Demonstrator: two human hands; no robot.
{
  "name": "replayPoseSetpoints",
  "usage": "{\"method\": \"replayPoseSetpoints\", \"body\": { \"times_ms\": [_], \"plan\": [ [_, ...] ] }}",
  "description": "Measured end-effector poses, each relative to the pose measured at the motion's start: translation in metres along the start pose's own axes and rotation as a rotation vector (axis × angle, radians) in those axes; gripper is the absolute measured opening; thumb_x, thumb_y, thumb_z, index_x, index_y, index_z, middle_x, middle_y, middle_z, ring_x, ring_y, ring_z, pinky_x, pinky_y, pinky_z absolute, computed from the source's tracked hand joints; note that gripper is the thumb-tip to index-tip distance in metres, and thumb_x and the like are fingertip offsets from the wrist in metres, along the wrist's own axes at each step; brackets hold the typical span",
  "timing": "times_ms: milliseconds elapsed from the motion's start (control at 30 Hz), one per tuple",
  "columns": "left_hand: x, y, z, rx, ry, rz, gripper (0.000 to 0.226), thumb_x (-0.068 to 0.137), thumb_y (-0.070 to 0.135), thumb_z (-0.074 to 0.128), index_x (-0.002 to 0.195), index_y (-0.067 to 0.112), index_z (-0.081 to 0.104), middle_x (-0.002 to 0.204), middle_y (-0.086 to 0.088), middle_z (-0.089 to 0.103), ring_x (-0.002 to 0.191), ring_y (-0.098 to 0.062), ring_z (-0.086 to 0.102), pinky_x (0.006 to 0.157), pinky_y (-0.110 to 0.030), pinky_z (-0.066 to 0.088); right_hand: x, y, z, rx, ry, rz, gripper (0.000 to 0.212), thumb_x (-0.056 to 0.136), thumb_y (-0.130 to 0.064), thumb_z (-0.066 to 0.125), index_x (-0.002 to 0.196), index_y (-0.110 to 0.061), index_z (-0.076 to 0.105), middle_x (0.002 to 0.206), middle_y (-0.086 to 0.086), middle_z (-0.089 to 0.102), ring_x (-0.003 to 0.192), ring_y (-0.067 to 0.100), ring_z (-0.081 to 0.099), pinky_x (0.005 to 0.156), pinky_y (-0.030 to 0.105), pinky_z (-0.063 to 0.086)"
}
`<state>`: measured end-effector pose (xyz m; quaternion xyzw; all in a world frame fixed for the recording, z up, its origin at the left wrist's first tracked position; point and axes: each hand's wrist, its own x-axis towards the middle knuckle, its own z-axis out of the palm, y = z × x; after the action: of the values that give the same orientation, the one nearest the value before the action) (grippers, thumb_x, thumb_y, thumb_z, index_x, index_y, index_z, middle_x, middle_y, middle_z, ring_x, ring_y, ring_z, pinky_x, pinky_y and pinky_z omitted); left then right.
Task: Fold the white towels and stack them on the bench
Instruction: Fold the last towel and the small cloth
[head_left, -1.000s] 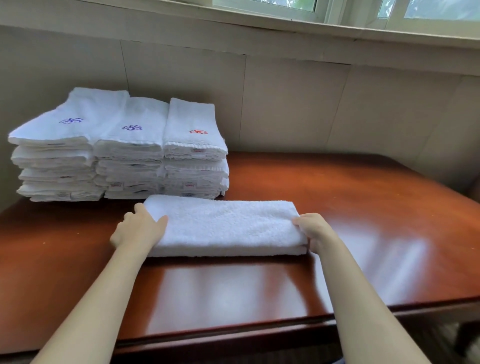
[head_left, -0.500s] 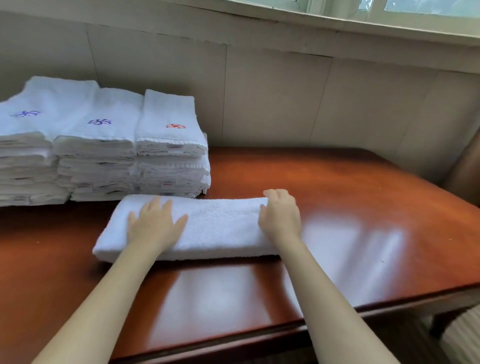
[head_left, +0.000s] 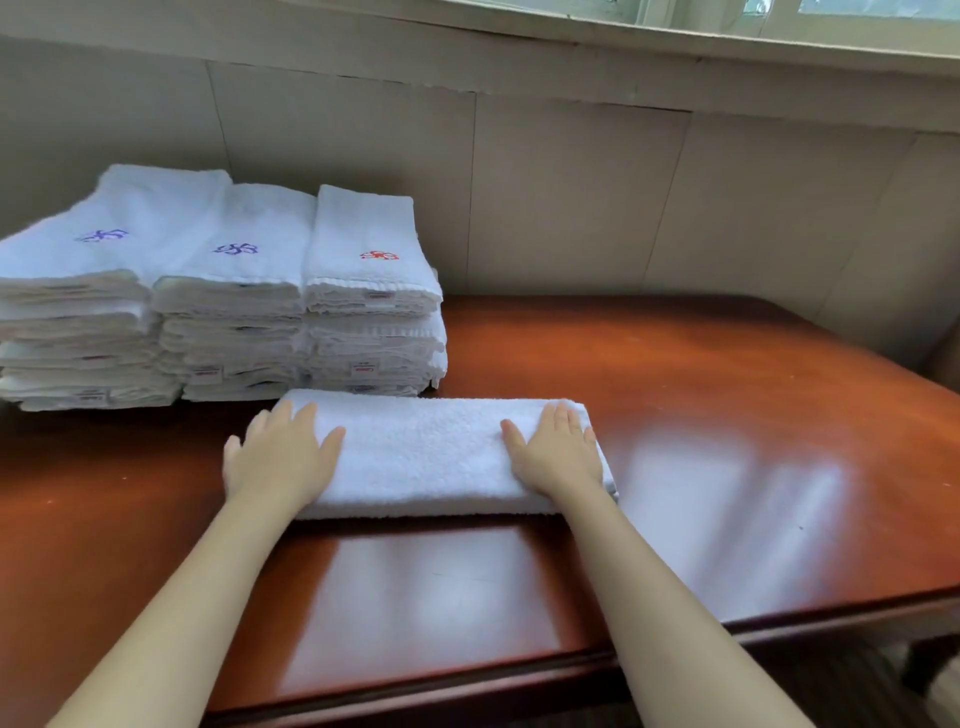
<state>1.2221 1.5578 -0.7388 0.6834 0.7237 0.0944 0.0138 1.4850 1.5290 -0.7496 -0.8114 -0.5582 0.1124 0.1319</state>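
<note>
A white towel, folded into a long strip, lies across the polished wooden bench in front of me. My left hand presses flat on its left end, fingers straight and spread. On the strip's right end my right hand also lies flat, palm down. Behind the strip, against the wall, stand three side-by-side stacks of folded white towels, two topped with purple embroidery and one with red.
A panelled wall and a window sill run behind the bench. The bench's front edge is close to me. The right half of the bench top shows only glossy reflections. A dark chair part shows at the far right.
My right hand went from gripping the towel's right end to lying flat on it. My left hand shifted along the strip and now presses its left end. The camera view has swung back left.
</note>
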Motion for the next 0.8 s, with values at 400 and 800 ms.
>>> {"method": "replayPoseSetpoints", "body": {
  "times_ms": [400, 800],
  "plan": [
    [-0.009, -0.044, -0.029, -1.153, -0.559, -0.484, 0.031, 0.077, 0.045, 0.071, 0.069, 0.022, 0.051, 0.05, 0.005, 0.048, 0.045, -0.011, 0.037, 0.047, -0.02, 0.031, 0.004, 0.001, 0.002, -0.077, 0.023, 0.039, 0.081, 0.095, -0.061, 0.019, 0.151, -0.004, 0.005, 0.16, 0.01, -0.002, 0.147, 0.026, -0.001, 0.118, 0.04, 0.003],
    [-0.011, -0.025, -0.027, -0.011, 0.064, -0.203, 0.06, 0.086, 0.053, 0.056, 0.127, 0.011, 0.045, 0.128, -0.011, 0.049, 0.117, -0.031, 0.049, 0.091, -0.039, 0.043, 0.006, 0.002, 0.005, -0.125, 0.058, 0.01, 0.076, 0.097, -0.057, 0.02, 0.151, -0.004, 0.009, 0.16, 0.011, 0.001, 0.147, 0.024, -0.001, 0.118, 0.04, 0.003]
  ]
}}
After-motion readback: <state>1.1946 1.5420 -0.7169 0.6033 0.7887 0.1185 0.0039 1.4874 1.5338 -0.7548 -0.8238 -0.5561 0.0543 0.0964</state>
